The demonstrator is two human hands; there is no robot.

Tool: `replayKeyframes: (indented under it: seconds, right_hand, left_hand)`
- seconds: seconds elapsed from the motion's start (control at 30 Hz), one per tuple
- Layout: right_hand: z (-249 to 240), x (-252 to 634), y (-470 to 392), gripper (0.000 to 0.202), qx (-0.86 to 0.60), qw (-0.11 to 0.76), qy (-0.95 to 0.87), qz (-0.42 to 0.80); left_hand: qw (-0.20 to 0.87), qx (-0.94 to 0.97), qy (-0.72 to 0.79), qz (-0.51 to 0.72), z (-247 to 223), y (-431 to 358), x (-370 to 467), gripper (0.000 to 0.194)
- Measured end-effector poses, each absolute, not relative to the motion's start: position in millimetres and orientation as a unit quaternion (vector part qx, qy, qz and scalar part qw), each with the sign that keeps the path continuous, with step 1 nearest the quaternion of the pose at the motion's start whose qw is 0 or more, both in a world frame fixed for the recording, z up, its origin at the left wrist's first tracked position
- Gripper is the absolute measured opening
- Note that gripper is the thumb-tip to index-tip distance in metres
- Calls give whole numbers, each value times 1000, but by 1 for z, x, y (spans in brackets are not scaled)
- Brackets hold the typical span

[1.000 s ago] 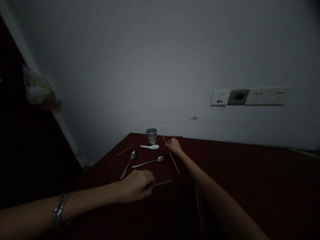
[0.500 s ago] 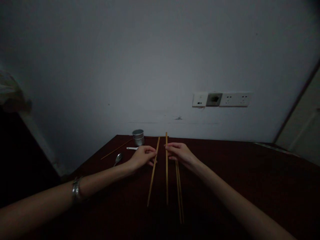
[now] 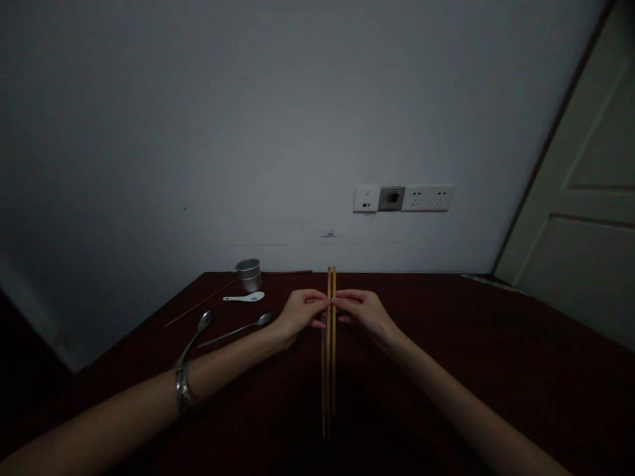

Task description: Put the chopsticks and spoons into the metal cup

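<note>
My left hand [image 3: 303, 312] is pinched on a wooden chopstick [image 3: 329, 283] near its upper end. Opposite it, my right hand [image 3: 363, 311] pinches a second wooden chopstick [image 3: 334, 363] at about the same height. The two sticks stand side by side, nearly parallel, with their tops level and the fingertips of both hands almost meeting. Just behind and to the left, another chopstick [image 3: 323, 390] lies on the dark red table [image 3: 436, 344]. A further one beside it is largely covered by the held sticks.
At the table's left stand a metal cup [image 3: 249, 276], a white spoon [image 3: 244, 297] and two metal spoons, one long-handled [image 3: 233, 332], one partly behind my left wrist [image 3: 196, 334]. Thin sticks [image 3: 201, 303] lie around the cup. A wall with sockets [image 3: 403, 198] rises behind; a door [image 3: 590, 198] is at right.
My hands have come together, bringing the two held chopsticks from apart to side by side. The left stick has straightened from its slant. The view has turned right, showing more of the spoons and the door.
</note>
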State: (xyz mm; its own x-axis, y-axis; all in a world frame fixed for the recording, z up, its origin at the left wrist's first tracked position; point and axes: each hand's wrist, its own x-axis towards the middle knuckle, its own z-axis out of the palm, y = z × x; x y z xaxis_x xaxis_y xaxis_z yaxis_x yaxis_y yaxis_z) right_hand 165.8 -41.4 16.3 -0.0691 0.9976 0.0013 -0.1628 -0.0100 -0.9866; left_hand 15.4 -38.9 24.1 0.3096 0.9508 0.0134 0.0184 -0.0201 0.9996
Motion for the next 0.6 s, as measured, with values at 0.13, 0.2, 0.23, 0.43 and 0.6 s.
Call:
replayKeyframes:
  seconds: [0.13, 0.2, 0.23, 0.43, 0.6]
  right_hand:
    - [13, 177, -35, 17, -450, 526, -455, 560]
    - [10, 182, -32, 16, -451, 527, -448, 564]
    - [8, 184, -30, 16, -451, 528, -445, 565]
    - [-1, 194, -25, 17, -459, 539, -418, 570]
    - [-6, 198, -22, 21, -448, 539, -403, 588]
  left_hand:
    - [560, 592, 405, 415, 19, -32, 29, 16]
    - [563, 590, 406, 413, 15, -29, 35, 15]
    - [567, 588, 406, 410, 14, -27, 37, 14]
    - [620, 554, 389, 396, 0, -13, 46, 18]
    - [636, 537, 371, 411, -9, -7, 51, 17]
